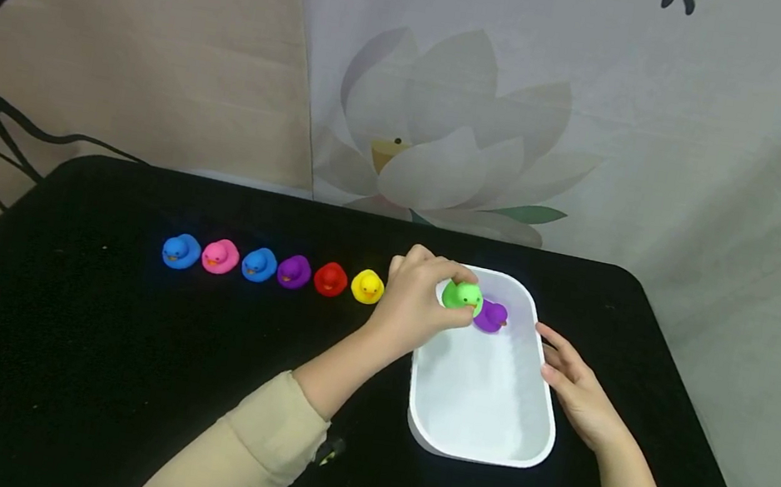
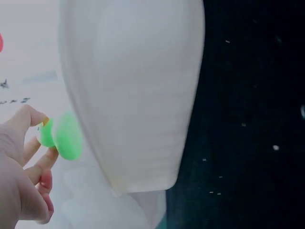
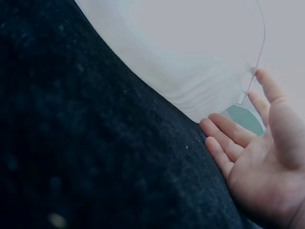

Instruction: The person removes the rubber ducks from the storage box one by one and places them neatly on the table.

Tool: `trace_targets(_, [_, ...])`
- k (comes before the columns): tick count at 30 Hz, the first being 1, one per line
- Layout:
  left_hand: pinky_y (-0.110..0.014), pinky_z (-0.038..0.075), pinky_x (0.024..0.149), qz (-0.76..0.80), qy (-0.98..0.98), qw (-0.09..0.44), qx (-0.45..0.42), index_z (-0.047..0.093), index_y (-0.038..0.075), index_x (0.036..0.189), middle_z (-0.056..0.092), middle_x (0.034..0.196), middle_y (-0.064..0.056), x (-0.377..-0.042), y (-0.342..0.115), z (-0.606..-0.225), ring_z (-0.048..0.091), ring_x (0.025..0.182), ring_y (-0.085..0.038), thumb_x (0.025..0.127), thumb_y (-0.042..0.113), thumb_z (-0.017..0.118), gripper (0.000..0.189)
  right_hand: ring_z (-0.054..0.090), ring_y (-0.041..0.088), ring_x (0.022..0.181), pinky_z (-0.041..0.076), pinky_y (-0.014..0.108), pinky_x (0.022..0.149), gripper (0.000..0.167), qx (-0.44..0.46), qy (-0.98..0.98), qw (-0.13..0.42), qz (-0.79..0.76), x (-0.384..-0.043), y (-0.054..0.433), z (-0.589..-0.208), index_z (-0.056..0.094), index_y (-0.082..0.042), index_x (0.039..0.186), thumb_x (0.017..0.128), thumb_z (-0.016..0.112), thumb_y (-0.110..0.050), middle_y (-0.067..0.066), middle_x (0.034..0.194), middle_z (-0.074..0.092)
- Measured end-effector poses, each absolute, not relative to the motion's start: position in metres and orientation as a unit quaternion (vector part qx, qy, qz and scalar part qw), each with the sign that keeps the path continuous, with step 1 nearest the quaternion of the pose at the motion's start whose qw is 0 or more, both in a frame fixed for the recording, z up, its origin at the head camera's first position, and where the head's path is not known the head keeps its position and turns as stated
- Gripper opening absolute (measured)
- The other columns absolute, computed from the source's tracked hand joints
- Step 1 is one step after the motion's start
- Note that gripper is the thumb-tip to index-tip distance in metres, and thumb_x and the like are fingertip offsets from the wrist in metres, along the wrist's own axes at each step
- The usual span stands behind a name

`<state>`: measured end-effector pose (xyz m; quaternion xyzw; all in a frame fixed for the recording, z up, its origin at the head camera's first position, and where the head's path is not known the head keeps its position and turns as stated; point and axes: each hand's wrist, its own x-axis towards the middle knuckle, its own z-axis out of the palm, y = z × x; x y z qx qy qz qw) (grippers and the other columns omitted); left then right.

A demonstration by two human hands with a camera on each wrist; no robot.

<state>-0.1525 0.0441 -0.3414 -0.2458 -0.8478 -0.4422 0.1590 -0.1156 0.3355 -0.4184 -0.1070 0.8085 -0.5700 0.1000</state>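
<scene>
Between thumb and fingers, my left hand (image 1: 417,298) pinches a green rubber duck (image 1: 463,296) over the far left corner of a white plastic tub (image 1: 417,391). The left wrist view shows the same green duck (image 2: 69,136) at the fingertips, beside the tub's wall (image 2: 138,119). A purple rubber duck (image 1: 491,317) lies inside the tub, partly overlapped by the green one. On the right, my right hand (image 1: 582,394) rests its fingertips against the tub's outer side, fingers mostly straight. From the right wrist view, those fingers (image 3: 228,131) spread at the tub's wall (image 3: 190,71).
To the left of the tub, a row of rubber ducks runs from a blue duck (image 1: 180,252) through pink, purple and red to a yellow duck (image 1: 367,286). They stand on a black-covered table (image 1: 111,387). A pale printed curtain (image 1: 238,44) hangs behind it.
</scene>
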Motion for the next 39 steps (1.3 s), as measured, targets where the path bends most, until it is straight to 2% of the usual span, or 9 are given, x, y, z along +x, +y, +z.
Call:
trace_targets(5, [-0.034,0.03,0.078,-0.46,-0.836,0.167,-0.248,0.074,0.014,0.101,0.07,0.099,0.004,-0.145,0.037,-0.332,0.043,0.095,-0.012,0.074,0.016,0.079,0.028,0.056,0.01,0.112,0.044,0.038,0.093,0.055,-0.108,0.807,0.1,-0.572,-0.116,0.336,-0.418,0.023,-0.009,0.151,0.101,0.046,-0.015,0.029,0.142,0.037])
trace_targets(16, [-0.035,0.032,0.077,-0.479,-0.819,0.191,-0.254,0.074,0.014,0.101,0.07,0.097,0.005,-0.13,0.013,-0.315,0.041,0.091,-0.01,0.07,0.011,0.081,0.032,0.056,0.013,0.114,0.039,0.054,0.095,0.056,-0.105,0.808,0.099,-0.571,-0.117,0.334,-0.419,0.023,-0.01,0.151,0.101,0.047,-0.017,0.028,0.143,0.037])
trace_targets(24, [-0.037,0.034,0.078,-0.491,-0.814,0.187,-0.247,0.074,0.014,0.1,0.069,0.095,0.008,-0.123,-0.013,-0.308,0.041,0.092,-0.011,0.071,0.012,0.083,0.03,0.056,0.012,0.114,0.043,0.042,0.094,0.056,-0.114,0.804,0.101,-0.575,-0.117,0.333,-0.418,0.023,-0.01,0.151,0.101,0.046,-0.016,0.028,0.144,0.036])
trace_targets(33, [-0.041,0.039,0.074,-0.516,-0.812,0.156,-0.223,0.074,0.015,0.101,0.066,0.096,0.008,-0.118,-0.046,-0.303,0.042,0.095,-0.015,0.072,0.013,0.083,0.03,0.054,0.013,0.115,0.036,0.059,0.095,0.056,-0.107,0.808,0.098,-0.571,-0.116,0.333,-0.418,0.023,-0.009,0.151,0.101,0.047,-0.017,0.028,0.144,0.036])
trace_targets(39, [-0.039,0.042,0.074,-0.527,-0.815,0.123,-0.206,0.073,0.015,0.104,0.058,0.101,0.002,-0.117,-0.067,-0.304,0.045,0.098,-0.021,0.074,0.012,0.081,0.032,0.056,0.011,0.113,0.031,0.062,0.097,0.055,-0.108,0.808,0.095,-0.572,-0.115,0.333,-0.418,0.024,-0.008,0.15,0.101,0.047,-0.016,0.029,0.142,0.038])
